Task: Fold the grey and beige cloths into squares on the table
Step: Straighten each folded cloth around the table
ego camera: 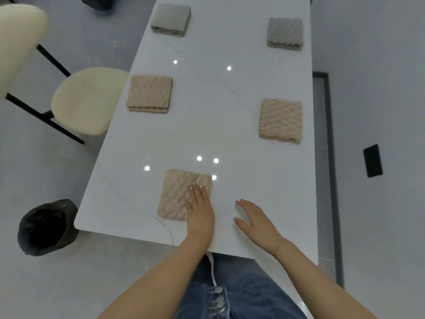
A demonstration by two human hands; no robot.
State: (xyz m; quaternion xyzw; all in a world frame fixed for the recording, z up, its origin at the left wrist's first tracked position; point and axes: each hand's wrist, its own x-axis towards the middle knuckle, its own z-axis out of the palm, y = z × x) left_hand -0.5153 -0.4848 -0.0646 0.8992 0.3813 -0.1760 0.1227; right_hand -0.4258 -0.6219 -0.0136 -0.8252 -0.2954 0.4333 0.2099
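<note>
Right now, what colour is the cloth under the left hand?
Beige cloth, bumpy weave; seen in the head view.

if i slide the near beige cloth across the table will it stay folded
Probably mostly: the beige cloth looks thick and quilted, lying flat under the left hand. The glossy table likely lets it glide. Lifted by one edge, its soft layers would probably flop open.

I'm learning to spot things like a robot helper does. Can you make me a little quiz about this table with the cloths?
1. How many folded cloths lie on the white table?
2. True or false: the left hand rests flat on the nearest beige cloth.
3. The right hand is: A) gripping a grey cloth, B) open over bare table, C) on the cream chair.

Key
1. Five: three beige, two grey.
2. True.
3. B.
</note>
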